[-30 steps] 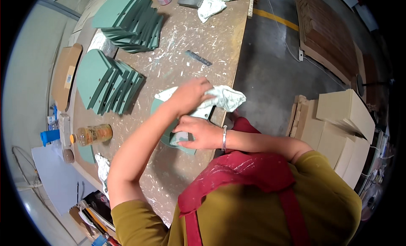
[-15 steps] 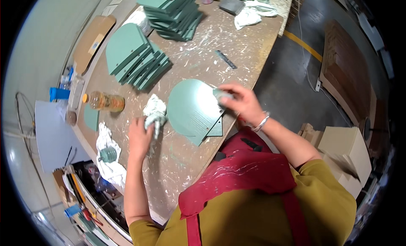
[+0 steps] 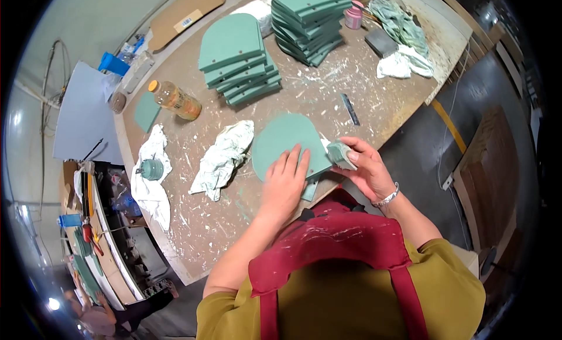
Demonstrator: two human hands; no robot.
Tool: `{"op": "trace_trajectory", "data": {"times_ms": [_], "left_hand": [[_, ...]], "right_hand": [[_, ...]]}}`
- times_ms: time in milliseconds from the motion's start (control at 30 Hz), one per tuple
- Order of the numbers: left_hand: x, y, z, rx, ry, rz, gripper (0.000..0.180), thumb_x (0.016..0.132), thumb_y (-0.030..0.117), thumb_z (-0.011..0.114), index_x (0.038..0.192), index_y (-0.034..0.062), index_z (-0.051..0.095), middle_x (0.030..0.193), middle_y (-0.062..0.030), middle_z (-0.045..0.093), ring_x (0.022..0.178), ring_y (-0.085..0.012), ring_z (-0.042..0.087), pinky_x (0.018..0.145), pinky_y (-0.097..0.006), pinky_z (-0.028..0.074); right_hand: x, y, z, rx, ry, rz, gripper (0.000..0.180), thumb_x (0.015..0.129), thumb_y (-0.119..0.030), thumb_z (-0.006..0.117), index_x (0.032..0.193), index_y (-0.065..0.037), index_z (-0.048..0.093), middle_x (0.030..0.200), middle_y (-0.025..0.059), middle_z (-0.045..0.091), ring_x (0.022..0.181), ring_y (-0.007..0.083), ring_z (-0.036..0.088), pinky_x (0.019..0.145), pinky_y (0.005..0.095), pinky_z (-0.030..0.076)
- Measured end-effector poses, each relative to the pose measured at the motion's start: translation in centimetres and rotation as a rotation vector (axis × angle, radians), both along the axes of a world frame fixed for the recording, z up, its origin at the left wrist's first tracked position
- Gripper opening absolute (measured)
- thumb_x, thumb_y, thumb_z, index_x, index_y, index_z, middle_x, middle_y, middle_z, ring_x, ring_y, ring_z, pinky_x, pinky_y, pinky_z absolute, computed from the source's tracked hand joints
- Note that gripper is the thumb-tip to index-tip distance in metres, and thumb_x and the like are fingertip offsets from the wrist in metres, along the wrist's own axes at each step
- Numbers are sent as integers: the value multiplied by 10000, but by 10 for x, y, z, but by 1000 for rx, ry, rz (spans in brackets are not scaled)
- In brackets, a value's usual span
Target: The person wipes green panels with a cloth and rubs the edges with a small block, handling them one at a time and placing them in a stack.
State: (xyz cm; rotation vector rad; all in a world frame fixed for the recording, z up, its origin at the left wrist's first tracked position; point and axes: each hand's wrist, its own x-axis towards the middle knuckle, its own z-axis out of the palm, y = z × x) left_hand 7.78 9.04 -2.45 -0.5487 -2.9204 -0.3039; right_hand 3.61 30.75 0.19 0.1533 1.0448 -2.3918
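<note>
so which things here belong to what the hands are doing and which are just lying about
In the job:
green panel, under the left hand
greenish block, in the right hand
likely the stacked panels, nearest cloth

Seemingly just lying about:
orange-capped bottle
dark strip
pink jar
cardboard piece

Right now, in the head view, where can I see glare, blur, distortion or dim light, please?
Head view: the table's straight edges bend toward the black fisheye rim; head view: a small bright glare at lower left; head view: the left hand on the green board looks slightly blurred; head view: the floor at right is dim.
</note>
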Motion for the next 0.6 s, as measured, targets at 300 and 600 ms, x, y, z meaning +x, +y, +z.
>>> {"op": "trace_trajectory", "data": {"times_ms": [300,600], "left_hand": [[-60,-85,151,703,244,336,257,928,64,587,1177,24,633,966,-89,696,849,-154,655,788,-301,521],[-180,-149,129,1998,-64,353,345,1006,186,519,1267,-39,533,1234,-145,610,1124,-233,586,1012,-374,468]], "right_hand": [[-45,40,31,-80,223,-74,431,911,-170,631,1299,-26,508,1165,92,616,1002,182,609,907,359,506],[-48,34,15,42,172,32,389,892,-106,658,1240,19,536,1084,79,619,941,140,599,843,298,513]]}}
